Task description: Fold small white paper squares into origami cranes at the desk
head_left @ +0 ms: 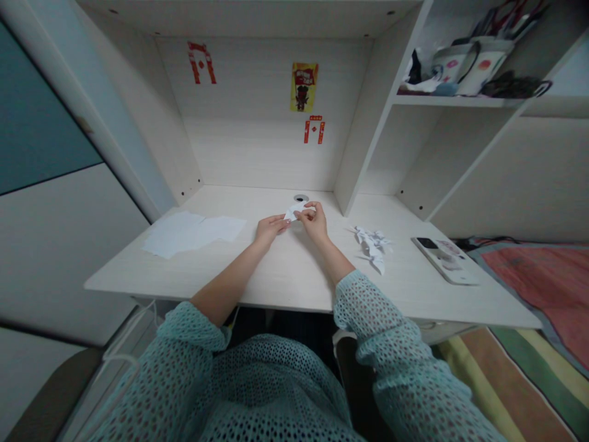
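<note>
Paper piece (290,214) sits pinched in left hand (271,227) and right hand (315,223), mid-desk (285,276) toward back edge. Loose sheets (181,234) lie near left edge; folded papers (369,243) toward right edge. Shelf (460,102) cup (489,60) holds stick-like items (529,23), some red.

Paper piece (290,214), one: white, small, angular in outline; creases too small to tell. Held aslant over the surface (288,273), pinched between left hand (270,228) and right hand (315,223), partly covered by fingers.
</note>
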Available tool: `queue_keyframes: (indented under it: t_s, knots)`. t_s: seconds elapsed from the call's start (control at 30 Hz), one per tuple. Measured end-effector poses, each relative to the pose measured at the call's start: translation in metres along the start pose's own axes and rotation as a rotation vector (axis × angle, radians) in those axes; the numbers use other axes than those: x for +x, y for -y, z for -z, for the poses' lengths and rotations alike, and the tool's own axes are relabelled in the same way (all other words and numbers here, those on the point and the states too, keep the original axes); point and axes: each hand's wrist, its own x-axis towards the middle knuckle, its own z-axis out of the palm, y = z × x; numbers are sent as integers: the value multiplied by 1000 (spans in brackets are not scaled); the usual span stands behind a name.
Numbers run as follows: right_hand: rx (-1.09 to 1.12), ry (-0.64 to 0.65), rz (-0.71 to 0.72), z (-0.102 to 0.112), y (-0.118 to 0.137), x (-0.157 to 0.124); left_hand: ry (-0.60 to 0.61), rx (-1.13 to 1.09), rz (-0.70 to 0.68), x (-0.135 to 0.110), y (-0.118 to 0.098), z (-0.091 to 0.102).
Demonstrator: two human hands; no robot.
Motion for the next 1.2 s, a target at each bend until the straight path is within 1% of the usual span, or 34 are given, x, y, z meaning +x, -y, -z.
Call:
queue_keyframes:
  t_s: [0.1, 0.2, 0.43, 0.57, 0.77, 0.9, 0.97, 1.03, 1.13, 1.2]
  knots:
    - [88, 30, -5, -4, 0, -1, 9, -25, -14, 0, 0, 0]
    - [99, 20, -4, -3, -3, -1, 15, -1, -14, 1, 1, 0]
    - [8, 16, 18, 4, -6, 2, -7, 83, 4, 8, 9, 4]
    - [-47, 8, 49, 6, -5, 2, -21, 94, -1, 8, 9, 3]
    - [-63, -67, 7, 4, -8, 0, 29, 71, -8, 4, 7, -1]
    - [-17, -132, -56, 3, -11, 1, 99, 134, -7, 4, 8, -1]
    - [-46, -113, -67, 4, -12, 2, 115, 192, -36, 4, 8, -2]
    - [-128, -61, -56, 5, -12, 3, 109, 232, -66, 5, 6, -3]
    - [-256, 29, 4, 5, -12, 3, 76, 253, -84, 5, 4, -3]
    - [-297, 87, 51, 4, -10, 2, 52, 258, -83, 6, 4, -1]
